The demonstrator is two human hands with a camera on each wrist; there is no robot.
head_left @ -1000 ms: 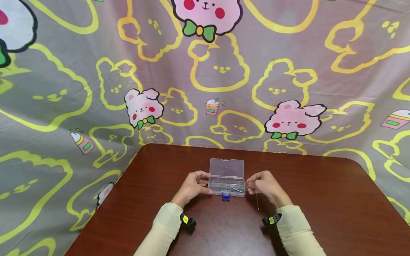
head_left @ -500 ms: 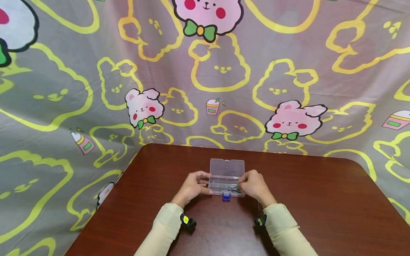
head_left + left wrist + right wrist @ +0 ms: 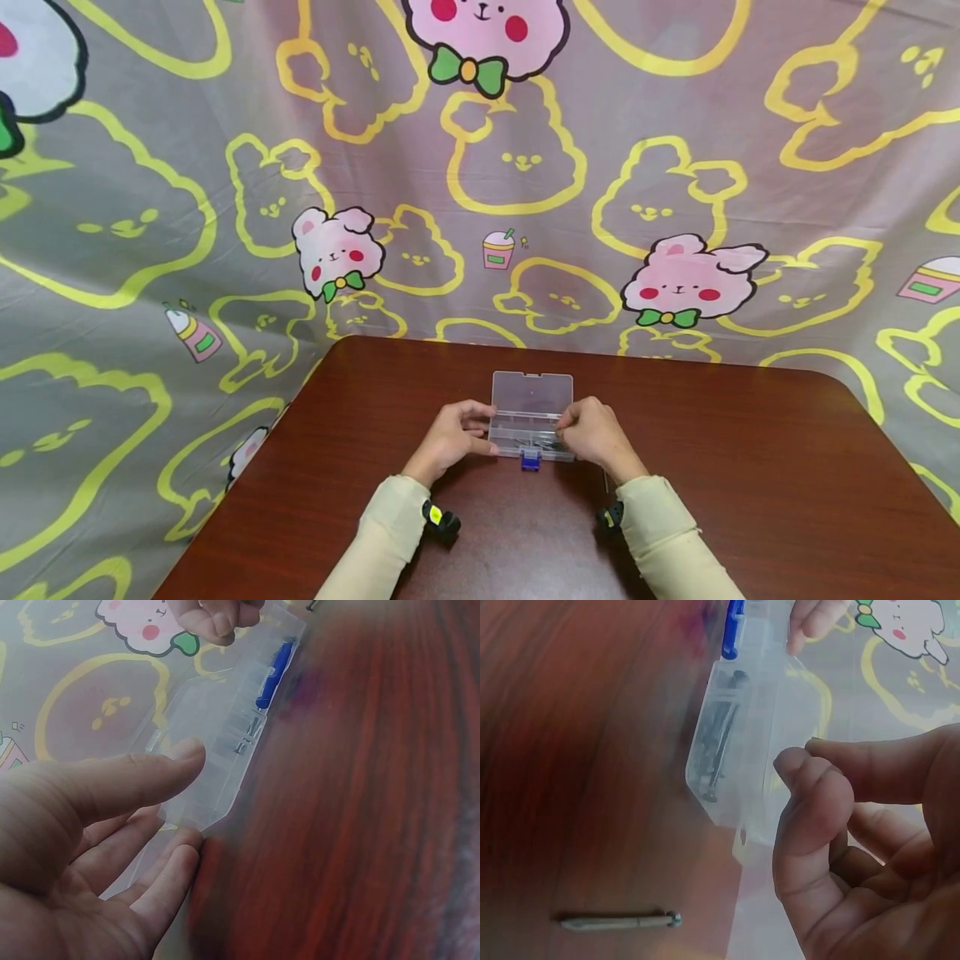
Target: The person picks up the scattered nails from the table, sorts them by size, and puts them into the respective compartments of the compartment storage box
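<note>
A clear plastic compartment box [image 3: 510, 451] lies on the table with its lid [image 3: 531, 393] raised at the back and a blue latch [image 3: 530, 461] in front. My left hand [image 3: 450, 437] grips its left end, thumb at the front corner and fingers behind. My right hand [image 3: 592, 429] is over the right end, thumb and forefinger together; whether something thin is between them cannot be told. Dark metal nails or screws [image 3: 724, 739] lie in the right front part, and small screws [image 3: 244, 736] near the middle. One nail [image 3: 622, 922] lies on the table under the right wrist.
The brown wooden table [image 3: 412, 375] reaches back to a grey cloth [image 3: 420, 183] with cartoon rabbits. Each cuff bears a black wrist camera, the left camera [image 3: 442, 523] and the right camera [image 3: 611, 517].
My right hand, which held a thin metal piece beside the box's right end, has moved left over the box and stays there. The left hand and the box have not moved.
</note>
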